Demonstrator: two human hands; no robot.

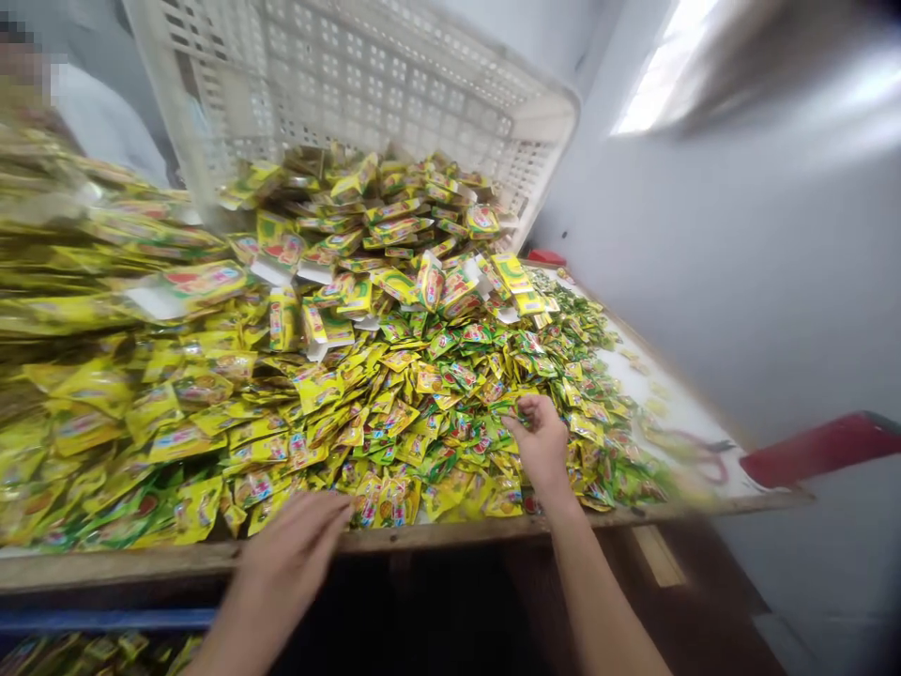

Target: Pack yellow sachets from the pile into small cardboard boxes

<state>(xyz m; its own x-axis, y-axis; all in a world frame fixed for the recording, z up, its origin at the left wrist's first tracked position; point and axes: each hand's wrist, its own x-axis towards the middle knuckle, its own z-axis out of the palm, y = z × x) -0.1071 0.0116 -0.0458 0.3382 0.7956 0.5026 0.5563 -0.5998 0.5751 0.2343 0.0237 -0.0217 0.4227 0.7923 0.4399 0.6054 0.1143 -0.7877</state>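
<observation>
The left hand (302, 526) is blurred, its fingers held together; whether anything is gripped cannot be told. The right hand (542, 439) is half closed over glossy, crinkled packets (429, 377) heaped on the wood-edged table (450, 537); its hold is likewise obscured. Angular cardboard cartons (398, 228) are piled in and before a tilted, perforated crate (394, 80), cut off above.

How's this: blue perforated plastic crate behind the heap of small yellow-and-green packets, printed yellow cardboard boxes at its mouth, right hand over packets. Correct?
Not blue: head view shows a white perforated plastic crate, behind the small yellow-and-green packets, printed yellow cardboard boxes at its mouth, right hand over them.
</observation>
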